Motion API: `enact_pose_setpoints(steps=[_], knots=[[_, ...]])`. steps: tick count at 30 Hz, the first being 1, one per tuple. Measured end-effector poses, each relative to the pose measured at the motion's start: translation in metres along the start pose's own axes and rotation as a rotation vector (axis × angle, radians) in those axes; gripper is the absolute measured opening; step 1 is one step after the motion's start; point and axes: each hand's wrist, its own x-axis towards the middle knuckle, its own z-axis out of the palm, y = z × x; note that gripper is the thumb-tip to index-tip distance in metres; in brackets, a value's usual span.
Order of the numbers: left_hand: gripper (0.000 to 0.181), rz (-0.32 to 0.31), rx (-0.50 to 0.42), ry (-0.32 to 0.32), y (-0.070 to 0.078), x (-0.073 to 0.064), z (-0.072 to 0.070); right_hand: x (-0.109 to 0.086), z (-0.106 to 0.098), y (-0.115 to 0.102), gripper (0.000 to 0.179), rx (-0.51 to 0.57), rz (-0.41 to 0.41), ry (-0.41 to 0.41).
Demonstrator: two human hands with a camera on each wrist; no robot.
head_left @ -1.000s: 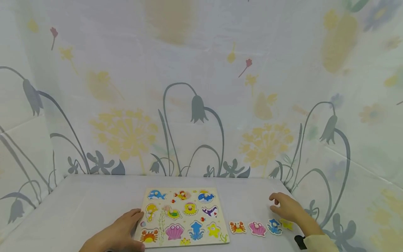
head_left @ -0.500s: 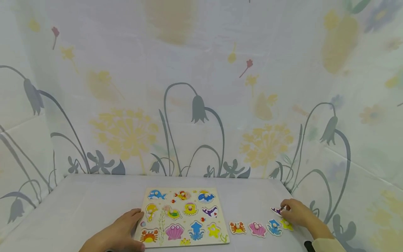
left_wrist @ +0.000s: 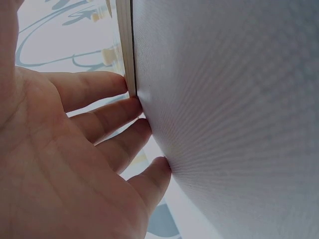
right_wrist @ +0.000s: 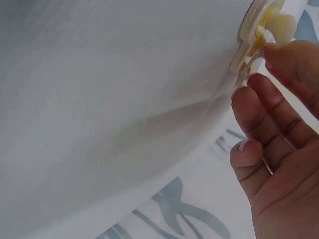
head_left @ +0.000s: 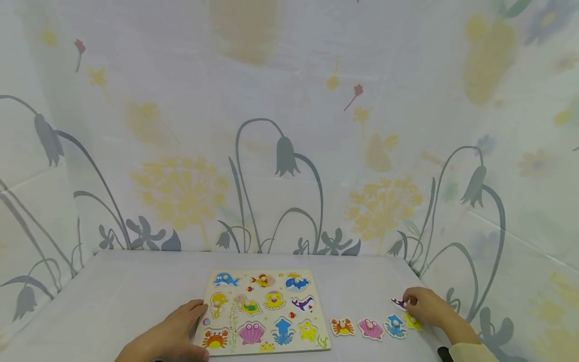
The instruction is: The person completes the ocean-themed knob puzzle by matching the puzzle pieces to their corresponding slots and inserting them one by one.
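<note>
In the head view a wooden peg puzzle board (head_left: 253,326) with sea animals lies on the table. My left hand (head_left: 168,336) rests at its left front corner. The fingers are extended, and in the left wrist view the fingertips touch the board's side edge (left_wrist: 127,55). My right hand (head_left: 427,304) pinches a purple shark puzzle piece (head_left: 398,302) by its right end, low over the table. Just in front of that hand lies a yellow starfish piece (head_left: 412,323), whose round knob (right_wrist: 282,28) shows near the thumb in the right wrist view.
Between board and right hand, a crab piece (head_left: 342,327), a pink shell piece (head_left: 371,329) and a blue squid piece (head_left: 395,327) lie in a row. Several knobbed pieces sit in the board's upper rows. A flower-printed curtain (head_left: 289,201) rises behind the white table (head_left: 149,281).
My right hand has moved slightly right and down to the table, and the purple shark piece has come into sight at its fingers. Since half a second ago it has hardly moved. My left hand stays put.
</note>
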Motion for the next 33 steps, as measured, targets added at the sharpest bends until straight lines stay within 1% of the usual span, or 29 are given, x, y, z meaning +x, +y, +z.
enact_pose_setpoints(steps=[4,9,15,17,22,26,30,33], knots=[[0.102,-0.006,0.004,0.005,0.001,0.000,0.000,0.001,0.003,0.000,0.006,-0.003,0.026,-0.017],[0.103,-0.003,0.018,0.017,0.002,-0.001,0.000,0.000,0.003,-0.002,0.006,0.011,0.006,-0.013],[0.102,-0.009,0.004,0.007,0.002,-0.002,0.001,0.000,0.004,-0.003,0.007,0.032,-0.019,-0.007],[0.103,-0.005,0.005,0.009,0.002,-0.002,0.001,0.001,0.004,-0.003,0.006,0.025,-0.018,-0.004],[0.103,0.010,0.001,0.016,0.002,-0.004,-0.001,0.004,0.003,-0.011,0.005,-0.001,-0.052,0.020],[0.102,0.021,-0.008,0.019,0.003,-0.005,-0.002,0.007,0.003,-0.023,0.003,-0.021,-0.119,0.045],[0.102,0.009,-0.005,0.020,0.003,-0.003,-0.001,0.011,0.006,-0.035,0.004,-0.048,-0.222,0.068],[0.103,0.000,0.004,0.019,0.003,-0.002,-0.001,0.015,0.009,-0.045,0.004,-0.059,-0.273,0.078]])
